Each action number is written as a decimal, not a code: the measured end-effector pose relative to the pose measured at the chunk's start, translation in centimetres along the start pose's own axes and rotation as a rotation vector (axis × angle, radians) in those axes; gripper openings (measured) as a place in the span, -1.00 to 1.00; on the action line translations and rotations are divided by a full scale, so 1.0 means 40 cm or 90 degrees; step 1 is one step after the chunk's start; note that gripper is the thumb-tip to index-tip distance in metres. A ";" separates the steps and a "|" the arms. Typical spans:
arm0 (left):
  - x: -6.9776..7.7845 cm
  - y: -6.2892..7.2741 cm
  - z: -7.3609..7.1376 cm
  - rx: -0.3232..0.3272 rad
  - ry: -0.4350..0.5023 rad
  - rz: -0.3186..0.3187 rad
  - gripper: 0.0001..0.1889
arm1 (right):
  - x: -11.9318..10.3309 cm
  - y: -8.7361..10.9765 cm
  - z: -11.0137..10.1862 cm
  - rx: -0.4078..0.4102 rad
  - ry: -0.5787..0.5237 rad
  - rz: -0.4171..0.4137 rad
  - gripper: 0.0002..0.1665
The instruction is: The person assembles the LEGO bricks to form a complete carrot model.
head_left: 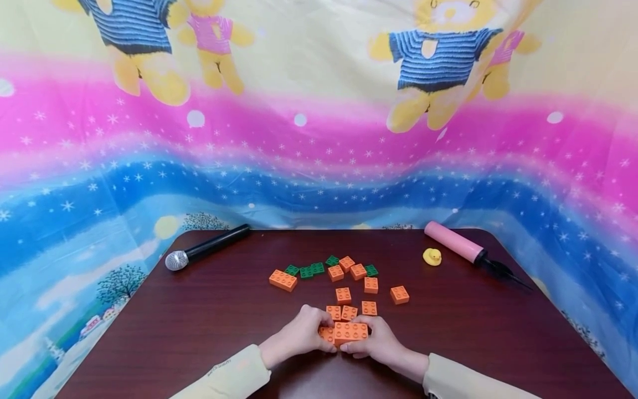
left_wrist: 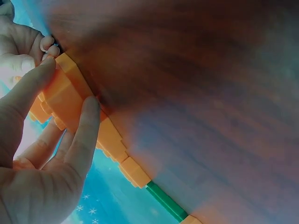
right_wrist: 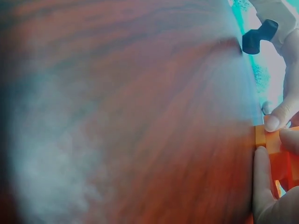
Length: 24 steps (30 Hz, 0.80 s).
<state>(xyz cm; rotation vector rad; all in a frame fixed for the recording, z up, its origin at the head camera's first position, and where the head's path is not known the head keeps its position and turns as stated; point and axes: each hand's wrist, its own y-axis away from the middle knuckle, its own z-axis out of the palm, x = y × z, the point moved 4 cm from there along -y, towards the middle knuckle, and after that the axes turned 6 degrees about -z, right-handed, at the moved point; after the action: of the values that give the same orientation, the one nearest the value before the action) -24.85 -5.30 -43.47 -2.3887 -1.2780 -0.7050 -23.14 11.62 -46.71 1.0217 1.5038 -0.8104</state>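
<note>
Near the front of the table, my left hand (head_left: 301,332) pinches an orange toy brick (head_left: 326,334) between thumb and fingers. My right hand (head_left: 381,341) grips a longer orange brick (head_left: 351,331) by its right end. The longer brick sits higher and overlaps the left one, seemingly stacked on it; the joint is hidden. In the left wrist view, the thumb and fingers of my left hand (left_wrist: 51,182) are on the orange bricks (left_wrist: 70,95). Only part of my right hand (right_wrist: 275,205) shows at the right wrist view's edge. Just beyond the hands lie two small orange bricks (head_left: 349,313).
Several loose orange bricks (head_left: 343,295) and green bricks (head_left: 311,270) are scattered farther back, with a long orange brick (head_left: 283,280) at their left. A microphone (head_left: 206,247) lies back left. Back right are a pink hand pump (head_left: 453,241) and a yellow rubber duck (head_left: 432,256).
</note>
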 end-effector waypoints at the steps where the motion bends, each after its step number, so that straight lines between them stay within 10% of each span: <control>1: 0.001 -0.001 -0.002 0.001 -0.003 0.000 -0.69 | -0.002 -0.002 0.000 0.001 0.004 -0.006 -0.43; 24: -0.011 0.003 -0.015 -0.040 0.013 0.016 -0.57 | 0.016 0.007 0.003 0.026 -0.041 0.017 -0.33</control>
<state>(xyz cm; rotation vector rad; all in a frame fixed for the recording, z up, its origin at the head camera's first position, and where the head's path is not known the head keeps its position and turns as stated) -25.11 -5.97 -43.23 -2.4364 -1.2326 -0.7699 -22.86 11.73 -47.34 1.0349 1.4210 -0.8505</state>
